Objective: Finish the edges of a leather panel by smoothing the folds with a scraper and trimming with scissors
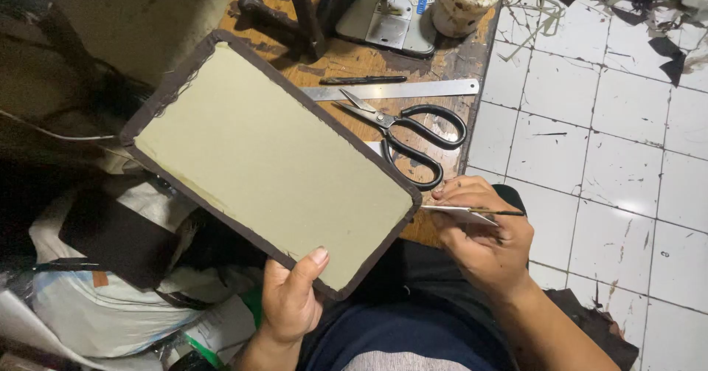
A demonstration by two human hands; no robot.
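1. The left hand [289,297] grips the near edge of the panel [269,161], thumb on top and the fingers closed underneath. The panel is a flat khaki rectangle with a dark brown border, held tilted above the lap and reaching over the surface [346,60].
2. The right hand [483,238] has its fingers closed on a thin white card [459,213] and a slim brush [493,211], just beside the panel's right corner.
3. To work that corner well, I judge the left grip should stay firm and the panel level, with the tool brought to the border in short, light strokes.
4. Further off on the surface lie black scissors [409,131], then a steel ruler [391,90] and a dark pen [363,80].
5. Farthest stand a sewing machine [391,9] and a jar [464,1].
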